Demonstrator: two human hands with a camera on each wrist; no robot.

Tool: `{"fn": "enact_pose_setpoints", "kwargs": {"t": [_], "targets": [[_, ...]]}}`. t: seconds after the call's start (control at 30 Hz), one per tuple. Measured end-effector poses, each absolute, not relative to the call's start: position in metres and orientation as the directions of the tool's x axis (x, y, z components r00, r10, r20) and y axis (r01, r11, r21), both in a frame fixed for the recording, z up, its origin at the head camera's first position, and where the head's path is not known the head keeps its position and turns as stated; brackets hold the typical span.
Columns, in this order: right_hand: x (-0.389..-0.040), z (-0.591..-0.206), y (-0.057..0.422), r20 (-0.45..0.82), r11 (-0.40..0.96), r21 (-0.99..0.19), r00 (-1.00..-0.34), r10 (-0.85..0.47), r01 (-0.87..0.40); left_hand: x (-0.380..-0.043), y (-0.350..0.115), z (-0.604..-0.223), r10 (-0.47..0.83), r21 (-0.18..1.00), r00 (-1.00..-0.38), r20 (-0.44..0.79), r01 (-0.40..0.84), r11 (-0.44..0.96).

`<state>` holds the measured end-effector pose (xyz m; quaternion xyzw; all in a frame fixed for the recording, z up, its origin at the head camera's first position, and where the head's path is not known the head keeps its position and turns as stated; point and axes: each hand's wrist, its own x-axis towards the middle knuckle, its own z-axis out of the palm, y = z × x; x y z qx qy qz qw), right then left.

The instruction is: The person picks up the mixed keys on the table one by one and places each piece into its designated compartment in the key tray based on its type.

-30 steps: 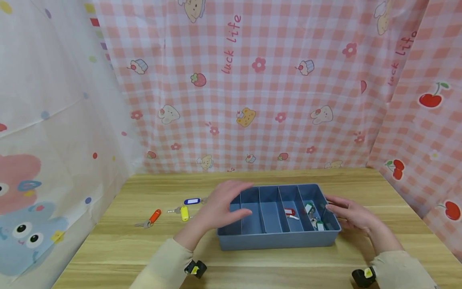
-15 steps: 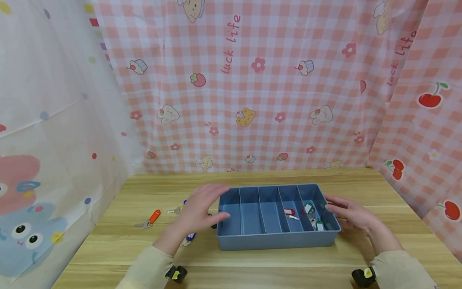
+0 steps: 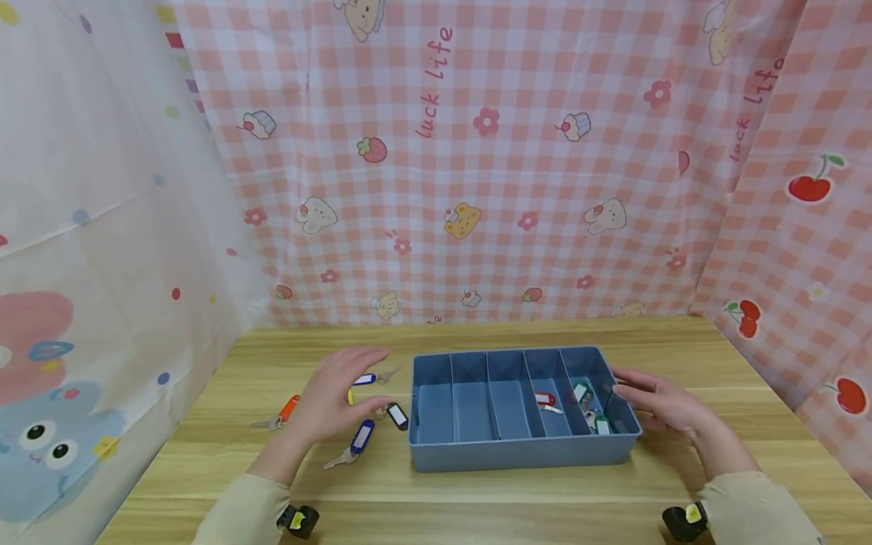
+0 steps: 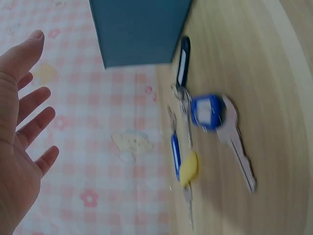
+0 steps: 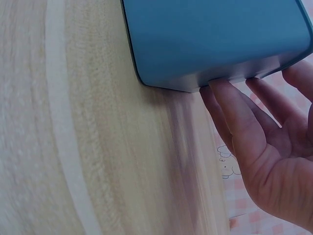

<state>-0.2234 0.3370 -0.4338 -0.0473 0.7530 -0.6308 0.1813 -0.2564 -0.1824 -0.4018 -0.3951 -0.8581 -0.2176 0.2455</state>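
Left hand (image 3: 332, 397), shifted left from the tray (image 3: 524, 456), spreads fingers near a blue-tagged key (image 3: 362, 437); right hand (image 3: 671, 401), fingers apart, best steadies the tray's right end.

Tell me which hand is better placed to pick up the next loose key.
Likely the left hand: open, holding nothing, and nearest the loose keys. The right hand touches the opposite end of the blue-grey tray, which lies between it and those keys.
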Motion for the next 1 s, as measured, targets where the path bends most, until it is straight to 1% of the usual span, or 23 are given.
{"fn": "enact_pose_setpoints", "kwargs": {"t": [0.23, 0.47, 0.6, 0.9, 1.0], "targets": [[-0.224, -0.433, 0.337, -0.205, 0.192, -0.97, -0.929, -0.31, 0.149, -0.257, -0.205, -0.407, 0.534, 0.171, -0.593, 0.603, 0.75, 0.639], [-0.224, -0.433, 0.337, -0.215, 0.199, -0.967, -0.931, -0.296, 0.16, -0.258, -0.224, -0.408, 0.505, 0.166, -0.573, 0.645, 0.751, 0.639], [-0.223, -0.432, 0.336, -0.227, 0.214, -0.962, -0.933, -0.279, 0.17, -0.258, -0.235, -0.409, 0.495, 0.177, -0.578, 0.649, 0.747, 0.64], [-0.224, -0.433, 0.339, -0.232, 0.211, -0.962, -0.929, -0.289, 0.175, -0.254, -0.254, -0.409, 0.451, 0.216, -0.628, 0.634, 0.704, 0.677], [-0.225, -0.434, 0.34, -0.233, 0.211, -0.962, -0.928, -0.291, 0.176, -0.254, -0.259, -0.408, 0.438, 0.223, -0.634, 0.637, 0.696, 0.682]]}}
